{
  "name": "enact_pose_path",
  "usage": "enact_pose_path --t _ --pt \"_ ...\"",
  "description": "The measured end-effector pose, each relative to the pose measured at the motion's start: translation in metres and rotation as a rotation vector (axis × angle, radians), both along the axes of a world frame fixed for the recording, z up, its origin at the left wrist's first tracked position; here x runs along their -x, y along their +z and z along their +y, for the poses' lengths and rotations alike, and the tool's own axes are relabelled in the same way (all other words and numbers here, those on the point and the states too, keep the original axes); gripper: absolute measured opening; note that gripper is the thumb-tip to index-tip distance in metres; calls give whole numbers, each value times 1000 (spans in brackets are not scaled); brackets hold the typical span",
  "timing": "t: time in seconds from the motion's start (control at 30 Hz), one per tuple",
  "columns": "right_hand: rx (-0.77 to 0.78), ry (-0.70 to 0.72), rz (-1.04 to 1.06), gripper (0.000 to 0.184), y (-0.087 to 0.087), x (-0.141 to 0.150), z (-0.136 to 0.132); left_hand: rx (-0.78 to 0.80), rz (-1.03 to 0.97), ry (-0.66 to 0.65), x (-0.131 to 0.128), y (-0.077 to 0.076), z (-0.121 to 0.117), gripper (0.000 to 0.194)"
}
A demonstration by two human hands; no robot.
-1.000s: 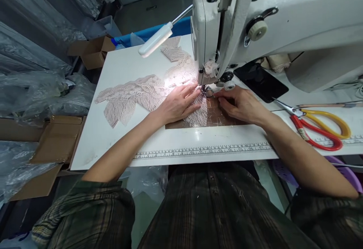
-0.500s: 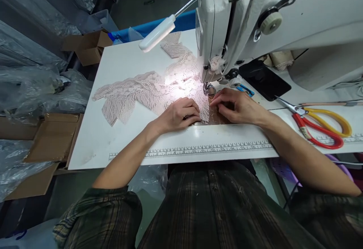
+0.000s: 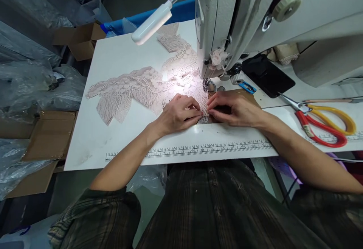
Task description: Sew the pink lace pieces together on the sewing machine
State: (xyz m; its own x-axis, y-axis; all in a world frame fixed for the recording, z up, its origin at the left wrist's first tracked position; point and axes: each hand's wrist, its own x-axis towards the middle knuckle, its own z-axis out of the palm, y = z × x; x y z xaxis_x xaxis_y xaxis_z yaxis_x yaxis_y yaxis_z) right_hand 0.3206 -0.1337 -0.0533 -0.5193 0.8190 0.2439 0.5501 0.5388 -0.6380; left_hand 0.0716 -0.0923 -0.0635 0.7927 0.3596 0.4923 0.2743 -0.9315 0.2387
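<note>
Pale pink lace fabric (image 3: 144, 86) spreads over the white table, its right end beneath the needle area of the sewing machine (image 3: 217, 25). My left hand (image 3: 181, 114) pinches the lace near its front edge, thumb and fingers together. Just to the right, my right hand (image 3: 234, 109) closes its fingertips on the lace's right edge. Both sets of fingertips are close together, a little in front of the presser foot (image 3: 205, 85). Part of the lace is hidden under my left hand.
A lamp (image 3: 151, 24) lights the lace. Red-and-yellow-handled scissors (image 3: 320, 120), a black phone (image 3: 268, 75) and a small blue tool (image 3: 247, 87) lie to the right. A printed ruler (image 3: 195, 150) runs along the front edge. Cardboard boxes (image 3: 82, 41) stand left of the table.
My left hand has drawn back from the presser foot to the lace's front edge and closed in a pinch. My right hand has moved left onto the lace. The view has shifted slightly.
</note>
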Motion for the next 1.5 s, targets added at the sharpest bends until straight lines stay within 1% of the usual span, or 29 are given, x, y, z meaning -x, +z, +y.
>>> enact_pose_path --t 0.1,0.17,0.27,0.4,0.53,0.77,0.97,1.13,1.23,1.33,1.5 --pt "-38 -164 -14 27 -1 -7 4 -28 -58 -1 0 1 0 12" --pt "-79 -189 -67 33 -5 -9 5 -6 -70 -20 0 0 0 11" --pt "-135 -171 -151 37 -12 -8 4 24 -33 -57 0 -2 0 11" --pt "-180 -154 -201 37 -17 -7 4 21 11 -70 0 -5 1 12" --pt "-169 -138 -213 37 -16 -7 5 -12 53 -66 -1 -4 1 12" --pt "-170 -136 -178 37 -15 -6 5 -143 17 -107 -2 -3 0 6" --pt "-179 -42 -146 33 -11 -6 5 -208 82 -130 -3 3 1 7" --pt "-184 -44 -150 33 -10 -7 5 -176 178 -225 -6 16 9 15" --pt "-184 -56 -172 34 -12 -8 5 -129 247 -239 -8 20 13 20" --pt "-182 -51 -200 34 -14 -10 5 -96 232 -234 -9 19 14 22" --pt "-221 -32 -184 33 -13 -10 5 -103 194 -211 -7 12 12 22"
